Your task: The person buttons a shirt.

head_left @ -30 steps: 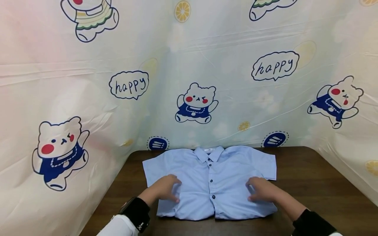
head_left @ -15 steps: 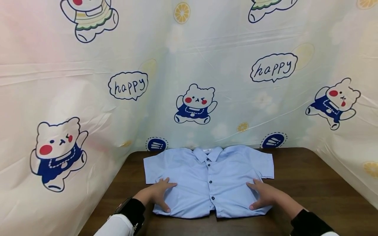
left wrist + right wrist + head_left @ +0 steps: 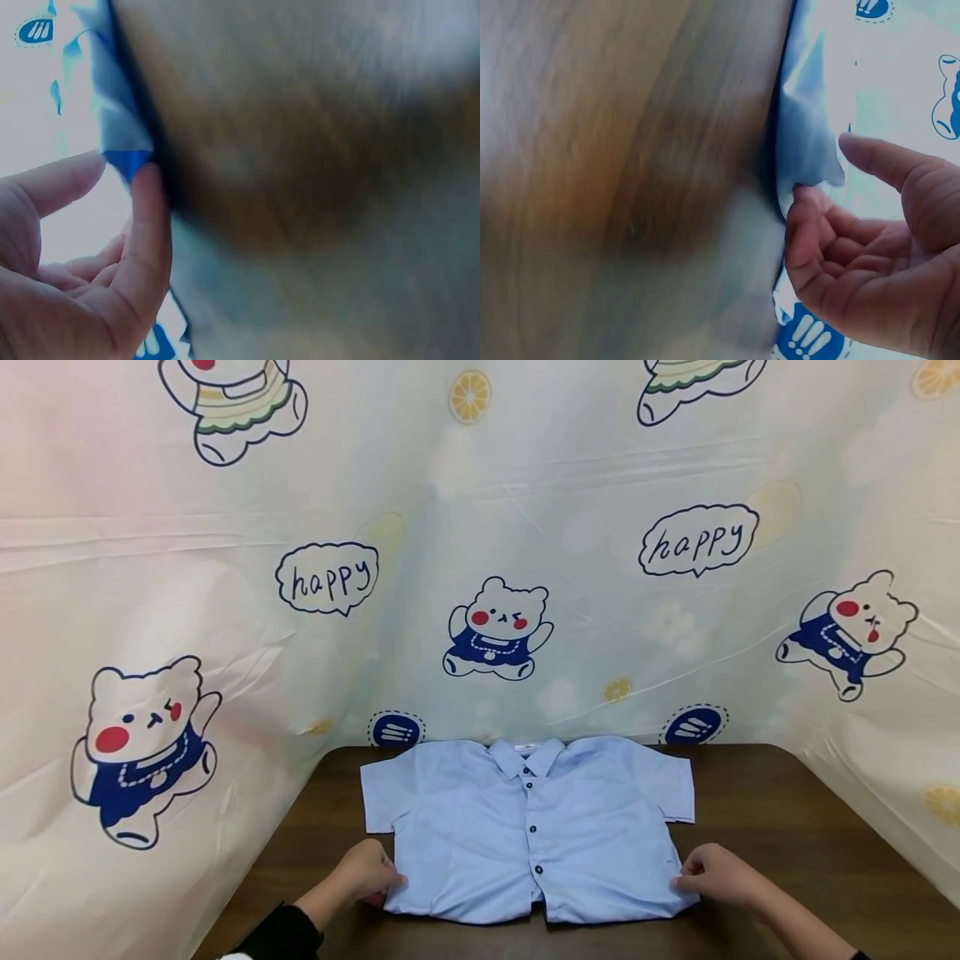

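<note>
My left hand (image 3: 365,877) pinched the blue shirt (image 3: 525,827) at its seven o'clock hem corner; my right hand (image 3: 716,877) gripped the five o'clock corner. Bare table (image 3: 787,827) lay toward three.

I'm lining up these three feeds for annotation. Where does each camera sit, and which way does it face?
Head: worn on the head, looking forward and down at the light blue short-sleeved button shirt on the dark wooden table; left hand and right hand show.
Left wrist: beside the left hand, facing its fingers at a shirt corner.
Right wrist: beside the right hand, facing its fingers at the other corner.
Shared: shirt, table, cartoon-bear printed backdrop.
</note>
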A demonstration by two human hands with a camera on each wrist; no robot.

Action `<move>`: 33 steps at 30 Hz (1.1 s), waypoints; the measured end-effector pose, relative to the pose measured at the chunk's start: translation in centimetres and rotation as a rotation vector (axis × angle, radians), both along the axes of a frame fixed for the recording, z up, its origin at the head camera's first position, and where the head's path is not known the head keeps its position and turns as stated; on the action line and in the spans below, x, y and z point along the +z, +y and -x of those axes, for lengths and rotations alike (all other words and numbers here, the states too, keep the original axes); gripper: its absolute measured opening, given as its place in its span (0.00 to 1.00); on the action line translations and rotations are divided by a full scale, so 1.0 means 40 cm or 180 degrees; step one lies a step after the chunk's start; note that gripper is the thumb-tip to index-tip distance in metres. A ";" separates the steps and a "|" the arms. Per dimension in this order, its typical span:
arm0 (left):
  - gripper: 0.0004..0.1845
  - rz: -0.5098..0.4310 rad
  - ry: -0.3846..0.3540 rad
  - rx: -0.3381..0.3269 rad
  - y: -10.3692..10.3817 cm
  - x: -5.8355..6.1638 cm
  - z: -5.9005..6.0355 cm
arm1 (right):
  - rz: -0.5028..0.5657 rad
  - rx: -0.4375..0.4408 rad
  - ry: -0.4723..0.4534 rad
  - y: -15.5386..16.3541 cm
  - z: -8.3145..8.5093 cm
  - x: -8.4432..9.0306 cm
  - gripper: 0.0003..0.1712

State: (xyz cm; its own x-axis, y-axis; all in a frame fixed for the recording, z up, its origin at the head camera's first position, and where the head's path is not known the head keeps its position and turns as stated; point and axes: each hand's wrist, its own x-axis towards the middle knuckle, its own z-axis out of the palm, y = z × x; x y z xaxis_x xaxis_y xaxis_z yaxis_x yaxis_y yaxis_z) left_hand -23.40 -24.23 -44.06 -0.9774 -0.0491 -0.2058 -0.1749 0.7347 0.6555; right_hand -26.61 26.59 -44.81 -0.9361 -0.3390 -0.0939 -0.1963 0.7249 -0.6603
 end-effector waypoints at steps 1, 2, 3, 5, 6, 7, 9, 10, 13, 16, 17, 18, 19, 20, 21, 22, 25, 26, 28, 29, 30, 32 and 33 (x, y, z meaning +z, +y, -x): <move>0.07 -0.0098 -0.0018 0.0057 0.001 -0.002 -0.004 | 0.0103 0.0088 -0.0034 0.001 -0.002 -0.002 0.10; 0.07 -0.0149 -0.0027 0.0102 0.001 -0.004 -0.006 | 0.0165 0.0182 -0.0038 0.001 -0.003 -0.004 0.10; 0.07 -0.0170 -0.0037 0.0141 0.002 -0.006 -0.008 | 0.0197 0.0229 -0.0017 0.000 -0.003 -0.006 0.10; 0.09 -0.0213 -0.0065 0.0231 0.004 -0.006 -0.009 | 0.0225 0.0283 0.0144 -0.003 -0.003 -0.010 0.10; 0.09 -0.0238 -0.0076 0.0264 0.004 -0.006 -0.010 | 0.0229 0.0281 0.0265 -0.005 -0.005 -0.012 0.10; 0.09 -0.0278 -0.0079 0.0288 0.003 -0.005 -0.011 | 0.0251 0.0265 0.0384 -0.009 -0.006 -0.013 0.10; 0.09 -0.0395 -0.0024 0.0224 -0.003 -0.004 -0.011 | 0.0392 0.0237 0.0550 -0.015 -0.008 -0.011 0.10; 0.10 -0.0502 0.0048 0.0111 -0.007 -0.002 -0.010 | 0.0511 0.0241 0.0605 -0.017 -0.010 -0.006 0.10; 0.09 -0.0907 0.0340 -0.0470 -0.020 0.001 -0.001 | 0.0899 0.0392 0.0663 -0.015 -0.010 0.001 0.08; 0.16 -0.1164 0.0498 -0.1313 -0.034 0.000 0.002 | 0.0975 0.0754 0.0776 -0.001 -0.003 -0.008 0.13; 0.22 -0.1093 0.0522 -0.1510 -0.037 -0.002 0.002 | 0.0905 0.0866 0.0856 0.005 0.001 -0.016 0.16; 0.27 -0.0964 0.0552 -0.1699 -0.040 -0.003 0.000 | 0.0765 0.0957 0.0992 0.009 0.005 -0.024 0.19; 0.31 -0.0750 0.0680 -0.1871 -0.041 -0.007 0.000 | 0.0636 0.1040 0.1144 0.013 0.007 -0.033 0.18; 0.29 -0.0456 0.0842 -0.1961 -0.040 -0.011 0.000 | 0.0483 0.1082 0.1313 0.014 0.010 -0.042 0.16; 0.25 -0.0183 0.1014 -0.1981 -0.037 -0.016 0.001 | 0.0371 0.1098 0.1455 0.015 0.012 -0.051 0.14; 0.19 0.0028 0.1163 -0.1936 -0.035 -0.020 0.003 | 0.0299 0.1099 0.1586 0.015 0.014 -0.058 0.13; 0.11 0.0115 0.1393 -0.1772 -0.028 -0.026 0.011 | 0.0314 0.1064 0.1861 0.014 0.020 -0.068 0.13; 0.11 -0.0005 0.1346 -0.1713 -0.027 -0.022 0.016 | 0.0425 0.1029 0.1775 0.015 0.021 -0.063 0.11; 0.08 -0.0396 0.1181 -0.1579 -0.027 -0.003 0.027 | 0.0723 0.0949 0.1531 0.017 0.024 -0.042 0.08; 0.06 -0.0593 0.1103 -0.1517 -0.027 0.011 0.034 | 0.0839 0.0877 0.1397 0.018 0.027 -0.026 0.05; 0.06 -0.0753 0.1061 -0.1437 -0.028 0.029 0.043 | 0.0955 0.0792 0.1272 0.019 0.030 -0.007 0.04; 0.08 -0.0947 0.1080 -0.1199 -0.030 0.069 0.062 | 0.1129 0.0509 0.0958 0.018 0.037 0.038 0.03; 0.10 -0.1038 0.1100 -0.1042 -0.031 0.091 0.071 | 0.1194 0.0365 0.0885 0.016 0.042 0.059 0.06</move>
